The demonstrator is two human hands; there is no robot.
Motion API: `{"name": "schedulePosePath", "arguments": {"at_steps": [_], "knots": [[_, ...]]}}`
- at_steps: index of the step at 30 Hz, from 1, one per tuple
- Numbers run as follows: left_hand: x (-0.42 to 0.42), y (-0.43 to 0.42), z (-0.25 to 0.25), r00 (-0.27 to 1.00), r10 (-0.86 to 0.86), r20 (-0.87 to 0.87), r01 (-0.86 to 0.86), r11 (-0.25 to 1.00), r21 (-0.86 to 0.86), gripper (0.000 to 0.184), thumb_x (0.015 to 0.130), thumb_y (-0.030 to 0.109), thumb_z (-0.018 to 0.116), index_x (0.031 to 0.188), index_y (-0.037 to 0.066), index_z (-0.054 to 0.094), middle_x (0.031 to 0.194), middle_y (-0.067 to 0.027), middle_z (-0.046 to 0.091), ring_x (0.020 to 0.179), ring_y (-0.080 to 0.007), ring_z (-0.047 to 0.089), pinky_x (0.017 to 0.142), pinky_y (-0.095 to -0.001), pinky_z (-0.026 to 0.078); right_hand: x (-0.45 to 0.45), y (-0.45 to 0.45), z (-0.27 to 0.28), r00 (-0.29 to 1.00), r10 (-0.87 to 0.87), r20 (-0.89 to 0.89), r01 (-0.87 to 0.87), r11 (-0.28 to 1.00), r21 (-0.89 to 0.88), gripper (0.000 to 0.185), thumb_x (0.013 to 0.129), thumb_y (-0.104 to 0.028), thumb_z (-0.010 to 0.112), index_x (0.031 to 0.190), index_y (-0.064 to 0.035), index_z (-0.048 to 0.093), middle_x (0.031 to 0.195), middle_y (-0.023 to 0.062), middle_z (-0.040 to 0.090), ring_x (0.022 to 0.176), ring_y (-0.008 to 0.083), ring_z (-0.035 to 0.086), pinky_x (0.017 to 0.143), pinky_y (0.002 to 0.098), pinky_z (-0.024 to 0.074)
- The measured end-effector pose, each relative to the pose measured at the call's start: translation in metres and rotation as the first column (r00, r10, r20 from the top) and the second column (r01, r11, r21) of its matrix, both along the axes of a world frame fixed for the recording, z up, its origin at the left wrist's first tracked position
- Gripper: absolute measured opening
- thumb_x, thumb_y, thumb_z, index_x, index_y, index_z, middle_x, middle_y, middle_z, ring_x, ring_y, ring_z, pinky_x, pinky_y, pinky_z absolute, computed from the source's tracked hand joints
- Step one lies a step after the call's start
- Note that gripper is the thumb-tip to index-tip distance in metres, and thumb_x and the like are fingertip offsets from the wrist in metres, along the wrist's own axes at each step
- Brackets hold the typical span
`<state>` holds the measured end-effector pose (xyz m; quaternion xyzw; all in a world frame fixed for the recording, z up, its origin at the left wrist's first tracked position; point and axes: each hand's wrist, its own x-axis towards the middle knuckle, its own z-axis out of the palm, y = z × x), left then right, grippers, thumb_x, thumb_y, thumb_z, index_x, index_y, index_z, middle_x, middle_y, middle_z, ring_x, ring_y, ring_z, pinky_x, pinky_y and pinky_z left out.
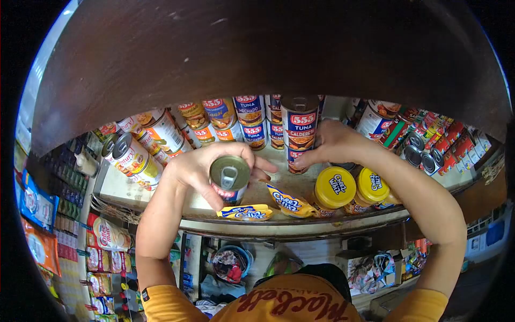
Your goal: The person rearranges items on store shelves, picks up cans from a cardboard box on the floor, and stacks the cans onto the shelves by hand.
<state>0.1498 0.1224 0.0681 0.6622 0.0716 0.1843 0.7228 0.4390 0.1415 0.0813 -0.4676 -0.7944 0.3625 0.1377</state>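
My left hand (190, 166) is wrapped around a can (229, 174) with a pull-tab lid; its lid faces up toward me, and its label is mostly hidden. My right hand (338, 140) grips a stack of two 555 Tuna Caldereta cans from the right side, the thumb lying on the lower can (296, 155). The upper can (299, 126) stands upright on it. Just in front of my left hand are two yellow Cheez Whiz pouches (289, 203). Below my right forearm sit Cheez Whiz tubs with yellow lids (335, 187).
Stacked 555 cans (249, 112) line the back of the shelf (257, 221). Century cans (129, 155) stand at left, more cans (416, 150) at right. A dark board (257, 53) overhangs the shelf. Hanging packets (110, 233) are at lower left, a basin (233, 263) below.
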Motion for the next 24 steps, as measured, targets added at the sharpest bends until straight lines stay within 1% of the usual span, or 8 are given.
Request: {"name": "schedulePosePath", "arguments": {"at_steps": [4,8,12,16,19,22,23,24], "knots": [[-0.006,-0.003,-0.001,0.896,0.395,-0.202,-0.402,0.916,0.006,0.063,0.051,0.002,0.083,0.106,0.003,0.054,0.096,-0.0047,0.061,0.09,-0.0135,0.058,0.083,-0.0282,0.046,-0.005,-0.011,0.012,0.987,-0.158,0.027,0.15,0.968,0.201,0.06,0.057,-0.049,0.079,0.095,-0.0038,0.07,0.092,0.0221,0.067,0.089,0.0342,0.065,0.081,0.0393,0.0502],[-0.01,-0.011,0.005,0.765,0.499,-0.407,-0.472,0.865,0.171,0.068,0.045,0.001,0.087,0.105,0.005,0.054,0.102,-0.0043,0.062,0.093,-0.0134,0.059,0.082,-0.0274,0.047,-0.017,-0.02,0.013,0.955,-0.287,0.075,0.238,0.893,0.383,0.057,0.054,-0.051,0.079,0.086,-0.0034,0.071,0.083,0.0242,0.067,0.082,0.0369,0.066,0.075,0.0413,0.0519],[-0.02,-0.025,0.022,0.753,0.48,-0.45,-0.363,0.873,0.325,0.073,0.047,0.002,0.087,0.112,0.002,0.053,0.106,-0.0044,0.061,0.099,-0.0141,0.057,0.089,-0.0291,0.045,-0.019,-0.019,0.008,0.985,-0.166,-0.043,0.166,0.862,0.479,0.041,0.054,-0.035,0.077,0.08,-0.0046,0.071,0.073,0.0207,0.066,0.072,0.0328,0.067,0.067,0.0394,0.0528],[-0.01,-0.027,0.026,0.764,0.615,-0.196,-0.448,0.724,0.524,0.082,0.057,0.015,0.087,0.125,-0.005,0.047,0.116,-0.0146,0.058,0.109,-0.0215,0.054,0.1,-0.0336,0.04,-0.022,-0.026,0.016,0.989,-0.147,-0.011,0.139,0.907,0.398,0.038,0.058,-0.025,0.077,0.089,-0.0031,0.069,0.078,0.0158,0.068,0.073,0.0246,0.066,0.068,0.0346,0.0511],[0.021,-0.027,0.038,0.634,0.751,-0.186,-0.539,0.601,0.59,0.073,0.063,0.009,0.084,0.125,-0.005,0.046,0.114,-0.0117,0.059,0.105,-0.0184,0.056,0.09,-0.0333,0.047,-0.024,-0.025,0.013,0.992,-0.119,-0.049,0.128,0.875,0.467,0.038,0.057,-0.027,0.078,0.088,-0.0054,0.069,0.077,0.0144,0.068,0.072,0.0236,0.066,0.067,0.0349,0.0508],[0.048,-0.018,0.025,0.67,0.743,-0.004,-0.561,0.509,0.653,0.074,0.06,0.013,0.085,0.12,-0.007,0.048,0.109,-0.0155,0.062,0.103,-0.0199,0.06,0.088,-0.0334,0.05,-0.033,-0.031,0.037,0.981,-0.132,0.143,0.048,0.877,0.479,0.036,0.059,-0.033,0.077,0.086,-0.0096,0.07,0.076,0.0123,0.068,0.07,0.0228,0.066,0.066,0.0353,0.0506],[0.054,-0.019,0.025,0.674,0.738,0.03,-0.596,0.519,0.612,0.073,0.059,0.012,0.085,0.12,-0.006,0.048,0.108,-0.0153,0.063,0.1,-0.0196,0.061,0.087,-0.0332,0.051,-0.037,-0.038,0.052,0.9,-0.093,0.426,-0.144,0.859,0.492,0.027,0.068,-0.033,0.071,0.088,-0.0138,0.069,0.086,0.01,0.069,0.079,0.0202,0.066,0.07,0.0334,0.0495],[0.06,-0.021,0.029,0.676,0.734,0.064,-0.627,0.528,0.572,0.072,0.059,0.01,0.085,0.12,-0.006,0.048,0.107,-0.0152,0.063,0.098,-0.0193,0.062,0.086,-0.033,0.051,-0.034,-0.025,0.054,0.88,0.154,0.45,-0.376,0.805,0.459,0.021,0.073,-0.033,0.065,0.09,-0.02,0.069,0.093,0.0078,0.068,0.084,0.0215,0.066,0.073,0.0331,0.0497]]}}
